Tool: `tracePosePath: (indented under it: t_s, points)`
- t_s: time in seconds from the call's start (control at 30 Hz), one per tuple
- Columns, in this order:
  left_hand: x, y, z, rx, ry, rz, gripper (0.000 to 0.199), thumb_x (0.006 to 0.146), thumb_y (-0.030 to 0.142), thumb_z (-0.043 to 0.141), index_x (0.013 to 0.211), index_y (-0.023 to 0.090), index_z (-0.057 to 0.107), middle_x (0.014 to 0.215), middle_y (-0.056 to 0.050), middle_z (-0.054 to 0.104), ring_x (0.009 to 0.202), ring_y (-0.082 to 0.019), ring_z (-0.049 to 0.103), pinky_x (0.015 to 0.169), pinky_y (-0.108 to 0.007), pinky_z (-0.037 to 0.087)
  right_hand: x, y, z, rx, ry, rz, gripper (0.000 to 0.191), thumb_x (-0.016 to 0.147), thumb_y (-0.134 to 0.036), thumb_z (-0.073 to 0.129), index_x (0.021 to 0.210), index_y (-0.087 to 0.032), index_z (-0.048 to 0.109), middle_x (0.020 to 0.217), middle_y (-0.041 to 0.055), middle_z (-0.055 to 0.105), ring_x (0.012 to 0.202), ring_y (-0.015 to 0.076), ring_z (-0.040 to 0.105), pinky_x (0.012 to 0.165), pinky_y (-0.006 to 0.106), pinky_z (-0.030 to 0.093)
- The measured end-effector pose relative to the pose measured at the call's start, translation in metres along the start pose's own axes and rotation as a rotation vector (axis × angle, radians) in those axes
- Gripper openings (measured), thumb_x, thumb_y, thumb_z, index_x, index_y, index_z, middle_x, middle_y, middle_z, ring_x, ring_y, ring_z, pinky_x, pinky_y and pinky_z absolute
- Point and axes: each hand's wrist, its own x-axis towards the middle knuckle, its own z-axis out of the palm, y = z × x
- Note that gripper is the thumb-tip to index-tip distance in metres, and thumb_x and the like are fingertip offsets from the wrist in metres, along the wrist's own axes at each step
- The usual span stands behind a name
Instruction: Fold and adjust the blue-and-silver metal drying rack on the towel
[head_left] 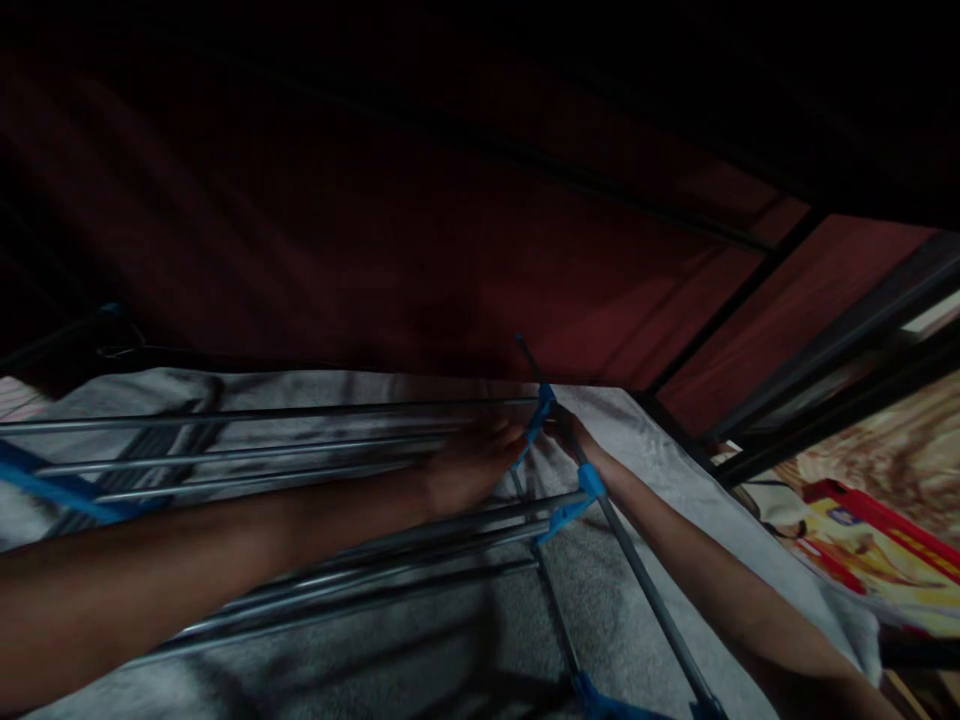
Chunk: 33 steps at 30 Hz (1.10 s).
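A rack of grey metal rods (300,462) with blue plastic joints lies across a grey cloth surface. My left hand (474,462) reaches over the rods to the upper blue joint (541,408), fingers bent against its left side; the dim light hides what they grip. Just right of that joint, my right hand (574,436) is behind the slanting side rod (645,580), its fingers mostly hidden by the rod and joint. A second blue joint (591,482) sits lower on the same side rod, nearer me.
Behind the rack stands a dark red panel (420,260) with a black frame bar (739,305). A red and yellow box (877,555) lies at the right, beyond the cloth's edge. Another blue joint (67,487) is at the far left.
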Motion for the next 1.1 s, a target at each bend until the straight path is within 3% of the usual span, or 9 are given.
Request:
tracePosePath:
  t_s: [0.13, 0.27, 0.4, 0.8, 1.1]
  points:
    - [0.007, -0.012, -0.031, 0.099, 0.161, -0.286, 0.040, 0.102, 0.029, 0.047, 0.138, 0.016, 0.054, 0.142, -0.016, 0.059, 0.133, -0.030, 0.053, 0.114, -0.044, 0.040, 0.002, -0.015, -0.014, 0.210, 0.066, 0.044, 0.038, 0.065, -0.034, 0.064, 0.099, -0.020, 0.073, 0.090, 0.0046, 0.076, 0.092, 0.0234, 0.070, 0.088, 0.037, 0.056]
    - [0.023, -0.030, -0.032, 0.033, 0.004, -0.402, 0.033, 0.103, 0.032, 0.046, 0.124, 0.016, 0.064, 0.123, -0.014, 0.071, 0.115, -0.030, 0.067, 0.095, -0.040, 0.050, 0.000, -0.023, -0.013, 0.257, 0.052, 0.168, 0.033, 0.072, -0.039, 0.060, 0.096, -0.020, 0.072, 0.093, 0.0064, 0.077, 0.090, 0.0229, 0.071, 0.083, 0.035, 0.059]
    - [0.025, -0.035, -0.025, 0.016, -0.024, -0.410, 0.033, 0.104, 0.036, 0.043, 0.113, 0.020, 0.070, 0.109, -0.011, 0.076, 0.105, -0.030, 0.071, 0.089, -0.039, 0.051, 0.000, -0.018, -0.005, 0.183, 0.043, 0.134, 0.034, 0.077, -0.042, 0.061, 0.102, -0.020, 0.070, 0.100, 0.0049, 0.076, 0.093, 0.0212, 0.072, 0.085, 0.035, 0.059]
    - [0.023, -0.037, -0.014, 0.045, 0.022, -0.409, 0.033, 0.103, 0.037, 0.041, 0.109, 0.022, 0.071, 0.104, -0.011, 0.077, 0.101, -0.030, 0.073, 0.086, -0.040, 0.051, 0.004, -0.011, -0.002, 0.118, 0.057, 0.085, 0.045, 0.083, -0.049, 0.062, 0.113, -0.017, 0.071, 0.104, 0.0091, 0.076, 0.095, 0.0229, 0.072, 0.085, 0.038, 0.061]
    - [0.024, -0.036, -0.019, 0.044, 0.019, -0.388, 0.036, 0.103, 0.035, 0.039, 0.112, 0.020, 0.071, 0.102, -0.012, 0.078, 0.098, -0.032, 0.073, 0.084, -0.041, 0.051, 0.005, -0.007, -0.003, 0.110, 0.051, 0.079, 0.045, 0.085, -0.050, 0.062, 0.116, -0.019, 0.072, 0.106, 0.0087, 0.076, 0.096, 0.0238, 0.073, 0.085, 0.039, 0.062]
